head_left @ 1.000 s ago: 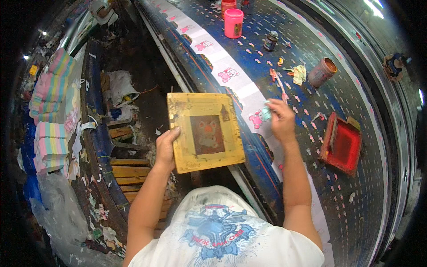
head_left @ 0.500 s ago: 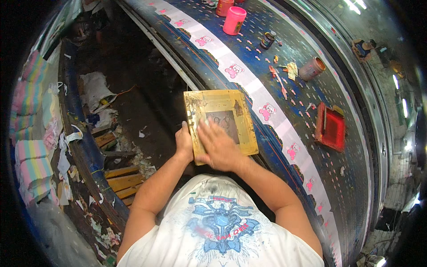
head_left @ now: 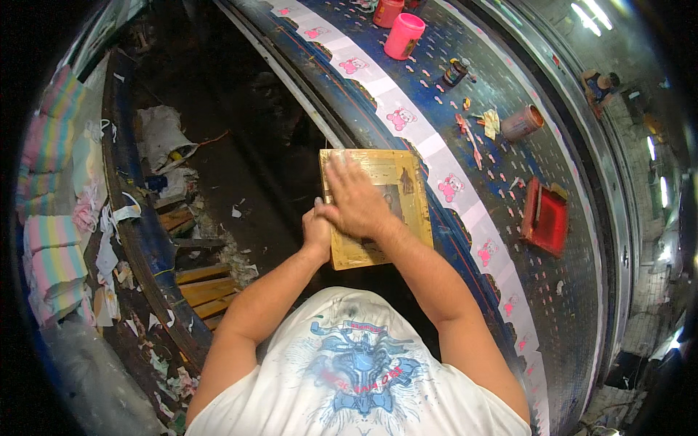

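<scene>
Two hands meet on one wooden frame (head_left: 378,207), a square yellow printing screen with a dark mesh window in its middle. It lies flat at the near edge of the long blue table (head_left: 582,291), its right side reaching the white cloth strip (head_left: 436,156) that runs along the table and carries a row of pink bear prints.

On the frame's left edge sits the left hand (head_left: 317,231), fingers curled around the wood, clamped on it. Over the frame's top lies the right hand (head_left: 356,200), palm down and fingers spread flat across the mesh, pressing rather than gripping; the frame sits directly under this palm and reaches out past it on the far and right sides.

Far along the table stands a pink cup (head_left: 404,35). Right of the frame, well apart from it, are a red tray (head_left: 545,218) and, farther off, a brown tin (head_left: 522,122) on its side. A small yellow rag (head_left: 491,122) lies just left of the tin.

Left of the person, low down, are wooden slats (head_left: 207,287) and scraps of paper, with stacked pastel cloth (head_left: 51,240) at the left rim.
</scene>
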A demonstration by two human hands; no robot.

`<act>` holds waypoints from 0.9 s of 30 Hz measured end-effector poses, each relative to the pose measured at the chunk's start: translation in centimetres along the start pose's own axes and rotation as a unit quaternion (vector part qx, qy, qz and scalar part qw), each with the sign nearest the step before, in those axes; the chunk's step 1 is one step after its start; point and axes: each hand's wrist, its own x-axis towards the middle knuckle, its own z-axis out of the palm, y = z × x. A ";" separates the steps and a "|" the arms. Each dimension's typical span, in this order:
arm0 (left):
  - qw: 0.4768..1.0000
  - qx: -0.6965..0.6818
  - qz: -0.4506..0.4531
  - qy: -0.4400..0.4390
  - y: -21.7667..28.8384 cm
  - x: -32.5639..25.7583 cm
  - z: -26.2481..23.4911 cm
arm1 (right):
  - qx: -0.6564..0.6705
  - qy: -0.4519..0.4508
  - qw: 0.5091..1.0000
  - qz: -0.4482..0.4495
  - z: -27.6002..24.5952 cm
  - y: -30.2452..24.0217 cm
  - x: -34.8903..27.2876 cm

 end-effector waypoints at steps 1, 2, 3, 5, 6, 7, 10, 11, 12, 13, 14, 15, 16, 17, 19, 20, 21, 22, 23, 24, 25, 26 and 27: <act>1.000 0.019 0.009 0.006 0.0 0.0 -0.2 | 0.012 -0.010 0.999 -0.037 0.1 -0.9 -0.8; 0.999 0.039 0.018 0.011 0.1 0.1 -0.3 | 0.028 -0.034 0.997 -0.064 -0.3 -1.6 -2.3; 0.999 0.034 0.015 0.004 0.1 0.0 -0.6 | 0.043 -0.061 0.993 -0.093 -2.0 -2.2 -4.1; 1.000 0.023 0.004 -0.018 0.2 -0.4 -0.5 | 0.051 -0.120 0.985 -0.112 -4.0 -1.6 -8.3; 0.999 0.018 -0.002 -0.031 0.1 -0.4 -0.4 | 0.044 -0.151 0.982 -0.103 -4.7 -0.5 -10.5; 1.000 0.006 -0.012 -0.022 -0.1 -0.3 -0.4 | 0.038 -0.181 0.977 -0.101 -5.2 0.8 -12.0; 0.999 -0.022 -0.026 -0.027 0.4 -0.8 0.3 | -0.044 -0.141 0.989 0.002 -6.3 6.3 -12.4; 0.999 -0.023 -0.017 -0.026 0.3 -0.9 0.4 | -0.056 -0.104 0.993 0.029 -5.7 7.2 -11.0; 0.999 -0.023 -0.013 -0.027 0.3 -0.7 0.6 | -0.067 -0.069 0.994 0.061 -4.6 7.8 -9.1; 0.999 -0.024 -0.009 -0.025 0.2 -0.6 0.6 | -0.077 -0.036 0.992 0.090 -3.6 7.4 -7.8; 0.999 -0.021 -0.011 -0.023 0.2 -0.5 0.5 | -0.042 -0.043 0.995 0.079 -2.9 5.7 -6.9; 0.999 -0.019 -0.013 -0.023 0.3 -0.4 0.5 | -0.008 -0.051 0.996 0.069 -2.5 3.5 -5.8; 1.000 -0.019 -0.014 -0.020 0.7 -0.6 0.8 | 0.027 -0.059 0.996 0.056 -2.6 2.2 -5.6; 0.999 0.043 -0.003 0.021 1.0 -0.9 1.1 | 0.049 -0.069 0.996 0.006 -3.0 1.2 -6.8; 1.000 0.026 0.006 0.000 0.7 -0.8 0.5 | 0.088 -0.093 0.987 -0.094 -4.2 -1.1 -10.1; 1.000 0.017 0.009 -0.011 0.3 -0.7 0.2 | 0.074 -0.127 0.985 -0.093 -4.6 -0.6 -11.6; 1.000 0.003 0.004 -0.015 0.4 -0.9 0.5 | 0.057 -0.160 0.981 -0.090 -5.3 0.7 -13.4; 1.000 -0.010 -0.001 -0.015 0.3 -0.9 0.4 | 0.042 -0.193 0.976 -0.095 -6.0 2.1 -14.6; 1.000 -0.022 -0.007 -0.019 0.2 -0.8 0.4 | 0.008 -0.205 0.977 -0.064 -6.9 3.7 -14.6; 0.999 -0.032 -0.011 -0.020 0.2 -0.9 0.3 | -0.024 -0.215 0.976 -0.034 -7.6 5.6 -13.9; 0.999 -0.033 -0.012 -0.015 0.4 -1.0 0.5 | -0.043 -0.162 0.986 -0.004 -7.0 7.5 -13.5; 0.999 -0.032 -0.013 -0.013 0.6 -1.2 0.9 | -0.051 -0.120 0.991 0.020 -5.7 8.8 -12.0; 0.999 -0.030 -0.016 -0.013 0.8 -1.3 1.4 | -0.059 -0.077 0.994 0.047 -4.2 9.7 -10.2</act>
